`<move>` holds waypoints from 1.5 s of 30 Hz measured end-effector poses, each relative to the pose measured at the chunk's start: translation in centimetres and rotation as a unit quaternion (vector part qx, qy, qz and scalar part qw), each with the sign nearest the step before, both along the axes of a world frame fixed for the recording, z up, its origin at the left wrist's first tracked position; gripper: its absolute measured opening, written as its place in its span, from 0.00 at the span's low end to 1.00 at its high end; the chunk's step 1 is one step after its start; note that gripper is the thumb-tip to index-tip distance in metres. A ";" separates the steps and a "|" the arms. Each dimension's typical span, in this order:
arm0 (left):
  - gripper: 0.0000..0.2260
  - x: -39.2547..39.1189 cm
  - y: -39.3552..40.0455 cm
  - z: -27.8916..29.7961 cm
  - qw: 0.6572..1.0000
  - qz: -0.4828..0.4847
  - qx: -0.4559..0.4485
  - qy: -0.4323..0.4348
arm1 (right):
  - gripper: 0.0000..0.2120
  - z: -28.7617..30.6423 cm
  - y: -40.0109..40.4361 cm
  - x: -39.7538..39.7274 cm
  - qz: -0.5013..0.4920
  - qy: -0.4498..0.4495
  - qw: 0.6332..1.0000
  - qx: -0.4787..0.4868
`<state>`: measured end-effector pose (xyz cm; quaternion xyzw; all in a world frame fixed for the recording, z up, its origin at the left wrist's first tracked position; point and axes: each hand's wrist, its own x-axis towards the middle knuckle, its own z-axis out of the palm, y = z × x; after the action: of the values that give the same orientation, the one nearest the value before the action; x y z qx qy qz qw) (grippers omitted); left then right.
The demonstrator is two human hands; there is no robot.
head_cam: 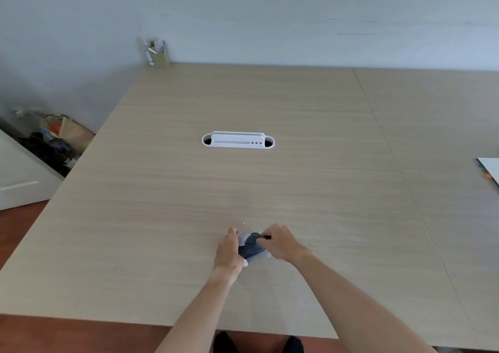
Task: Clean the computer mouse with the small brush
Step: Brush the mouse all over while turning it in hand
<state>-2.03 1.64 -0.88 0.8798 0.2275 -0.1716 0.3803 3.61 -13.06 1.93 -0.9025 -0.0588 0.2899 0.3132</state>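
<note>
While both hands crowd in on it, the dark grey, smooth-domed plastic computer mouse [249, 246] sits near the front edge of the pale wood-grain laminate table [270, 185], tipped a little on its side. The left hand [229, 250] is wrapped around the mouse's left flank, fingers curled over the far end, thumb at the near end, holding it firmly. The right hand [280, 242] comes in from the other side, fingers pinched tight on a small black brush [266, 236], only a thin dark tip of which shows; its bristles are too small to make out, though it meets the mouse's upper surface.

Further up the table, a white oval plastic cable port [238, 140] with rounded ends is set into the surface, three small red dots on its lid. At the far left corner, against the matte grey-blue wall [297, 15], stands a small tan cardboard box [159, 54] stuffed with papers. A seam [388, 147] runs diagonally where a second tabletop adjoins.
</note>
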 end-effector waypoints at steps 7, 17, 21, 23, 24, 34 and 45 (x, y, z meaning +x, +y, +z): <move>0.31 -0.3 0.1 0.0 1.000 0.004 -0.003 -0.013 | 0.11 -0.6 -0.8 -0.4 -0.023 -0.046 0.998 0.033; 0.24 -0.7 0.1 -0.4 0.999 0.023 -0.005 -0.039 | 0.08 -0.6 -2.0 -0.6 -0.038 -0.052 0.996 0.059; 0.22 -0.9 0.0 -0.3 0.999 0.014 0.003 -0.042 | 0.07 -0.5 -1.6 -0.7 -0.025 -0.046 0.998 -0.035; 0.22 -1.0 0.1 -0.4 0.999 0.006 0.015 -0.043 | 0.08 -0.5 -1.6 -0.8 -0.038 -0.106 0.986 -0.124; 0.23 -1.1 0.1 -0.5 0.999 0.003 0.022 -0.043 | 0.08 -0.4 -1.6 -0.7 -0.042 -0.129 0.983 -0.120; 0.23 -1.1 0.0 -0.9 0.997 -0.022 0.064 -0.039 | 0.05 0.2 -1.6 -0.8 -0.007 -0.120 0.984 -0.133; 0.25 -1.6 -0.1 -1.1 0.983 -0.085 0.150 -0.059 | 0.09 0.4 -0.4 -1.9 -0.010 -0.148 0.979 -0.139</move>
<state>-3.63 1.59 -2.03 0.9516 0.1521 -0.1154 0.2409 1.72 -13.51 2.31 -0.9706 -0.0549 0.1556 0.1752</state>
